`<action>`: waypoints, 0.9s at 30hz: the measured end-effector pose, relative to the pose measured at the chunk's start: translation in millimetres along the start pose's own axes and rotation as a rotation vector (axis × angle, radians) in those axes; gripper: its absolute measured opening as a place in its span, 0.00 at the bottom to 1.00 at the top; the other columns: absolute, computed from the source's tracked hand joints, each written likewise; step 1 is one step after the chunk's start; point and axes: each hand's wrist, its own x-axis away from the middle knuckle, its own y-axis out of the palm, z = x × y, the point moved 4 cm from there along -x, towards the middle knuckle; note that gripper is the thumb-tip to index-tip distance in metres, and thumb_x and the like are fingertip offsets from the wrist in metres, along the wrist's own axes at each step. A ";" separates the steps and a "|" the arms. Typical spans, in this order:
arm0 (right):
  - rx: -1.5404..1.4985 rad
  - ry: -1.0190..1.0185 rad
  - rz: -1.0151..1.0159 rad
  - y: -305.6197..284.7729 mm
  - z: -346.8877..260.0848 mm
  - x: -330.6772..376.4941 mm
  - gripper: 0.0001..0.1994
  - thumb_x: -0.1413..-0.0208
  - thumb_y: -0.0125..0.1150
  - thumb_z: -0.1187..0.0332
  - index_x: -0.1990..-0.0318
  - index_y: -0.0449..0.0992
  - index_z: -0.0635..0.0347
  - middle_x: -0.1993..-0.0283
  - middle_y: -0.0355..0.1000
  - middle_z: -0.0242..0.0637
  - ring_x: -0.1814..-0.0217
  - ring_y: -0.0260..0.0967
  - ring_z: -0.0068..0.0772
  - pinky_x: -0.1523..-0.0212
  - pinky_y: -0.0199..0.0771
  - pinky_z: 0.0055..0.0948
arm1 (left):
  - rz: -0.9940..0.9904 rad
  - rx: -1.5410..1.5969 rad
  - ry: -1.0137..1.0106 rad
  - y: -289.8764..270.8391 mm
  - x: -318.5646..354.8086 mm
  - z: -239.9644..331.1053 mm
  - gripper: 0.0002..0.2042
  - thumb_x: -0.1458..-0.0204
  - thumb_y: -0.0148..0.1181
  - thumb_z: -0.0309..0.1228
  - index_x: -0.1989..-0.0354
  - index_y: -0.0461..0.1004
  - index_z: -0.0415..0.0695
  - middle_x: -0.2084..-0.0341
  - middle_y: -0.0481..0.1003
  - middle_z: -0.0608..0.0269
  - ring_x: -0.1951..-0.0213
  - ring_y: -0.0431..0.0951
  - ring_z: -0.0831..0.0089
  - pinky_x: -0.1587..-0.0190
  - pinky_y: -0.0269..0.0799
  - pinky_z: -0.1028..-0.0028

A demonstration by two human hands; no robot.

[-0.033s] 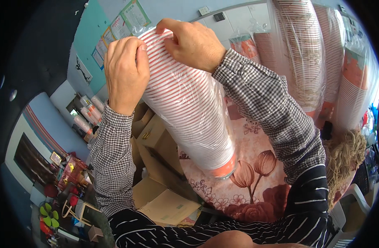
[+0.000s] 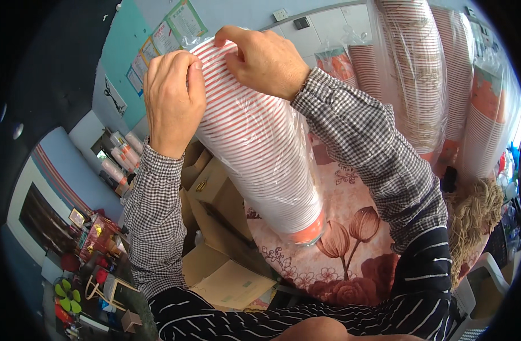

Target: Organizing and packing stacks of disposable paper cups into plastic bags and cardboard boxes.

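A tall stack of nested paper cups, white with red rims, stands tilted in a clear plastic sleeve. Its orange bottom end rests on the round table, and its top leans away to the left. My left hand is closed at the upper left edge of the stack, fingers curled over the sleeve and thumb bent in. Over the top right edge, my right hand hooks its index finger, with the thumb lower against the cups. Both sets of fingertips are partly hidden.
A flower-print cloth covers the table. More wrapped cup stacks stand at the far right, above a bundle of straw-coloured fibre. Open cardboard boxes sit low at the left of the table. A pale plastic chair is at the right.
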 end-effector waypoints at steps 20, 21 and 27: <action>-0.006 -0.049 0.007 -0.5 1.5 5.0 0.15 0.44 0.57 0.69 0.49 0.75 0.53 0.71 0.79 0.42 0.69 0.80 0.43 0.64 0.79 0.41 | -0.126 0.457 -0.443 18.1 -6.1 -49.4 0.10 0.38 0.59 0.31 0.56 0.79 0.36 0.66 0.80 0.65 0.63 0.77 0.79 0.56 0.72 0.77; -0.006 -0.050 0.006 -0.5 1.0 4.9 0.15 0.44 0.57 0.69 0.49 0.75 0.52 0.71 0.79 0.42 0.69 0.80 0.43 0.64 0.80 0.41 | -0.133 0.558 -0.499 19.8 -5.4 -51.2 0.10 0.37 0.59 0.31 0.59 0.79 0.35 0.67 0.81 0.64 0.65 0.77 0.80 0.60 0.73 0.77; -0.012 -0.065 0.020 1.9 -0.7 5.5 0.15 0.44 0.57 0.69 0.48 0.75 0.53 0.71 0.80 0.42 0.69 0.80 0.41 0.64 0.80 0.40 | -0.156 0.641 -0.583 23.2 -2.8 -56.7 0.11 0.36 0.57 0.31 0.58 0.79 0.35 0.69 0.79 0.68 0.66 0.74 0.84 0.61 0.71 0.80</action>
